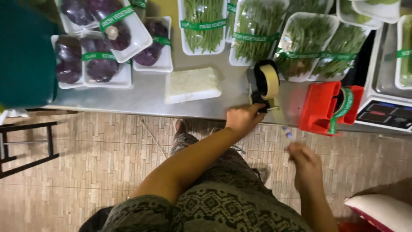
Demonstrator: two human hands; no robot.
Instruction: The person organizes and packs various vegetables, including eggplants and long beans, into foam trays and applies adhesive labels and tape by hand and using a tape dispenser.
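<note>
A black tape holder (pixel 262 88) carrying a roll of pale yellowish tape is standing on the front edge of the metal table (pixel 141 96), right of the frame's centre. The roll is sitting upright, its flat face turned toward the right, and the holder's cutting end is pointing down toward the table edge.

The left hand (pixel 243 118) is reaching up from the lower middle of the frame and is touching the lower end of the tape holder, its fingers curled loosely around that end; whether they are pinching the tape itself is too small to tell. The right hand (pixel 304 162) is hanging in the lower right over the tiled floor, well apart from the table, blurred, its fingers partly curled and gripping nothing visible.

Just right of the tape holder, a red holder (pixel 321 107) with green printed tape is resting on the table edge. A white empty tray (pixel 192 85) is lying just left of centre. Wrapped trays of green beans (pixel 257 32) are filling the upper middle, and trays of purple eggplants (pixel 101 64) are lying at the upper left.
</note>
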